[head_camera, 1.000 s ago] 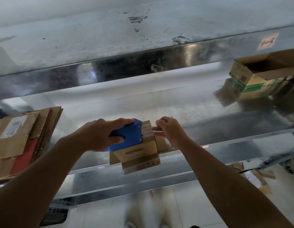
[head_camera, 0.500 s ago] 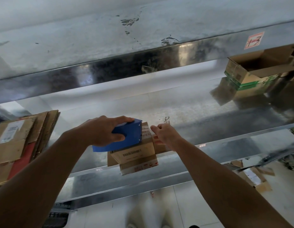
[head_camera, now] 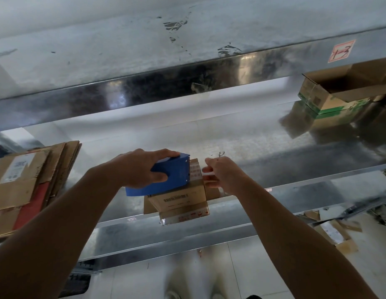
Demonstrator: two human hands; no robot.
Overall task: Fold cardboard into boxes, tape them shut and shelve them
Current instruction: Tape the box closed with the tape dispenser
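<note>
Our small brown cardboard box (head_camera: 179, 196) sits folded at the front edge of the shiny metal shelf (head_camera: 263, 147), and we seem halfway through taping it: our left hand (head_camera: 138, 169) grips the blue plastic tape gun (head_camera: 169, 178) on top, our right hand (head_camera: 225, 175) curls fingers at its right side, but we cannot tell if they pinch tape. Farther left, flat brown cardboard sheets (head_camera: 26, 180) wait for folding.

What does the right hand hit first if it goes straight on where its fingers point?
Its fingers point left: the right hand would likely meet the taped top edge of the small cardboard box almost at once, with the blue tape dispenser in the left hand just beyond. Depth is unclear.
</note>
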